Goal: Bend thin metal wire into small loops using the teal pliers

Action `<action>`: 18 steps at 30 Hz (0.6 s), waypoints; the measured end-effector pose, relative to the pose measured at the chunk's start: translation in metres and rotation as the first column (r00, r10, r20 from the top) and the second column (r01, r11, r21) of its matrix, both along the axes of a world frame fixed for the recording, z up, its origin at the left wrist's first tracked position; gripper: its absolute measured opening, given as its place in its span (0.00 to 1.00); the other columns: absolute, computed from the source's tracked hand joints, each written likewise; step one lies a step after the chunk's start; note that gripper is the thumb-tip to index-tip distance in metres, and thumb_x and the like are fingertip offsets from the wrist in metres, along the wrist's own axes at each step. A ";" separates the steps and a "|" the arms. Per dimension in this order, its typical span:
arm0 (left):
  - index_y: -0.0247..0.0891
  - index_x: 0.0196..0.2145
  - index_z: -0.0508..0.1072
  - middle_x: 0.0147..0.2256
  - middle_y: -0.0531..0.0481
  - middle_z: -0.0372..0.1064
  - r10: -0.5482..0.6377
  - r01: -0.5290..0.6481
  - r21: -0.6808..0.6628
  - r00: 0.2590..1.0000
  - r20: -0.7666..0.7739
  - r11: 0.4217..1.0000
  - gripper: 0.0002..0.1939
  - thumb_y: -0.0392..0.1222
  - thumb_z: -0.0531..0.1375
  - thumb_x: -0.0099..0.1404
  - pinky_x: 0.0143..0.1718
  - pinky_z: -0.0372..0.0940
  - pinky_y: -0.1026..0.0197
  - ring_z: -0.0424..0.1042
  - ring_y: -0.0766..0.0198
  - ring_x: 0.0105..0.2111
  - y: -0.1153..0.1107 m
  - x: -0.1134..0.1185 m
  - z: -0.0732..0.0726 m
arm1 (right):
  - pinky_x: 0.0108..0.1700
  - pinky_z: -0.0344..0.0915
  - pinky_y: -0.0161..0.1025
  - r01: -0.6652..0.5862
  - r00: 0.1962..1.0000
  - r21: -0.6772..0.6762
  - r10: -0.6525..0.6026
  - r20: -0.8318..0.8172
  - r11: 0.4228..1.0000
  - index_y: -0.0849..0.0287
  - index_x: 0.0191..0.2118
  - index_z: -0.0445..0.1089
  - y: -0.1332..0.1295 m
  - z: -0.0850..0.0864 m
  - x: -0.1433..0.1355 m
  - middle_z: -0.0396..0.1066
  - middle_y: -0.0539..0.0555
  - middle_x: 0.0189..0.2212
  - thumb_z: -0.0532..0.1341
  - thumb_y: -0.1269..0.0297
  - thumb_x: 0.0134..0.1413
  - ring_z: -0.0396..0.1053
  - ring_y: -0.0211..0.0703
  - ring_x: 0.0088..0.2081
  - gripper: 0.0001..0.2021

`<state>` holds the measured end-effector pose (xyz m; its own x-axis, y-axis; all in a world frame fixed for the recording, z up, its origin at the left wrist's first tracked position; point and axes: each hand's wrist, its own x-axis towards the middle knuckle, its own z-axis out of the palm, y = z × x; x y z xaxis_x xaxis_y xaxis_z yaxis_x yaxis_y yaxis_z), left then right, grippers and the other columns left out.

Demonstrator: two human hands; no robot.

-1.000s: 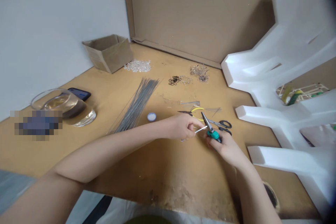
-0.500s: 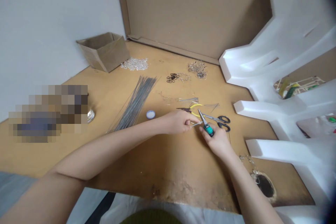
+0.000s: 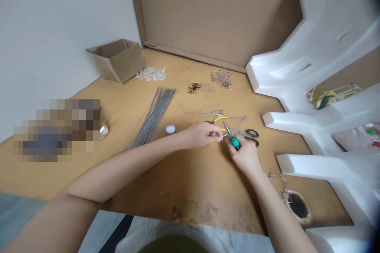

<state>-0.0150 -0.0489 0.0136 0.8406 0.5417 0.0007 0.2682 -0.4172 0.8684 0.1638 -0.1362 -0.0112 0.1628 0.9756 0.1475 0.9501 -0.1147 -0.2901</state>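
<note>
My right hand [image 3: 246, 153] is closed around the teal and black handle of needle-nose pliers [image 3: 235, 141], whose metal jaws point up and to the left. Just left of it, my left hand [image 3: 205, 134] pinches a short, thin pale piece of wire [image 3: 224, 136] between thumb and fingers; its free end reaches toward the pliers. Behind the hands lie yellow-handled pliers [image 3: 220, 118], partly hidden, and scissors [image 3: 251, 133] with black handles. A small round white container with a blue rim [image 3: 170, 129] sits left of my left hand.
A bundle of grey wires [image 3: 154, 118] lies left of centre. Farther back are a cardboard box [image 3: 123, 63], a pile of clear pieces [image 3: 152, 73], black rings [image 3: 194, 88] and tangled wire pieces [image 3: 221, 76]. White foam [image 3: 282, 120] borders the right side, near a hole in the tabletop [image 3: 298, 205].
My left hand has drawn slightly back from the pliers, and its fingers have curled in around the wire piece. My right hand keeps its grip on the pliers. The view shifts slightly.
</note>
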 end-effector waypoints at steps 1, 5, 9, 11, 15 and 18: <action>0.35 0.33 0.70 0.23 0.56 0.61 0.003 -0.003 0.013 1.000 0.008 1.000 0.10 0.41 0.52 0.59 0.24 0.51 0.70 0.57 0.73 0.22 -0.001 0.000 0.001 | 0.27 0.53 0.36 0.007 1.000 0.011 -0.007 0.026 1.000 0.56 0.28 0.66 0.000 0.001 0.000 0.70 0.53 0.24 0.51 0.53 0.53 0.65 0.44 0.25 0.14; 0.34 0.28 0.67 0.22 0.55 0.62 0.031 -0.031 0.004 0.999 0.025 1.000 0.08 0.41 0.52 0.58 0.24 0.52 0.70 0.58 0.72 0.23 -0.006 0.002 0.002 | 0.27 0.50 0.36 0.061 0.988 0.058 -0.069 0.136 0.996 0.56 0.30 0.66 -0.002 0.004 0.000 0.71 0.54 0.28 0.55 0.61 0.48 0.65 0.44 0.28 0.06; 0.34 0.29 0.67 0.23 0.54 0.64 0.002 0.000 -0.050 0.999 0.046 0.999 0.07 0.40 0.53 0.57 0.25 0.55 0.70 0.61 0.72 0.23 -0.012 0.005 0.000 | 0.26 0.49 0.35 0.144 0.982 0.102 -0.155 0.109 0.984 0.56 0.31 0.66 -0.001 0.005 0.010 0.69 0.54 0.26 0.57 0.62 0.46 0.63 0.43 0.27 0.06; 0.34 0.28 0.67 0.23 0.54 0.63 0.012 -0.007 -0.078 0.999 0.053 0.997 0.08 0.41 0.53 0.57 0.26 0.56 0.70 0.61 0.72 0.24 -0.011 0.005 -0.002 | 0.26 0.50 0.34 0.148 0.989 0.080 -0.145 -0.036 0.986 0.57 0.29 0.65 -0.001 0.007 0.016 0.65 0.51 0.22 0.54 0.56 0.50 0.60 0.41 0.24 0.10; 0.32 0.29 0.68 0.21 0.55 0.62 0.115 -0.115 -0.151 0.993 -0.013 0.982 0.09 0.42 0.55 0.57 0.23 0.56 0.70 0.60 0.73 0.21 0.009 0.002 -0.001 | 0.26 0.53 0.33 -0.066 0.945 -0.011 0.059 -0.323 0.998 0.58 0.26 0.62 -0.007 0.013 0.018 0.59 0.47 0.18 0.52 0.52 0.53 0.57 0.37 0.22 0.15; 0.32 0.29 0.68 0.20 0.55 0.63 0.250 -0.254 -0.138 0.967 -0.044 0.957 0.10 0.43 0.56 0.56 0.21 0.55 0.70 0.58 0.74 0.18 0.038 0.010 0.008 | 0.25 0.52 0.32 -0.306 0.880 -0.084 0.248 -0.404 0.948 0.58 0.24 0.60 -0.015 0.019 0.008 0.57 0.45 0.18 0.53 0.55 0.53 0.55 0.35 0.21 0.13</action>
<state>-0.0046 -0.0106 0.0214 0.6753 0.7291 -0.1115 0.3720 -0.2062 0.9050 0.1719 -0.1509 0.0075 -0.1012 0.9948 -0.0137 0.7663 0.0691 -0.6388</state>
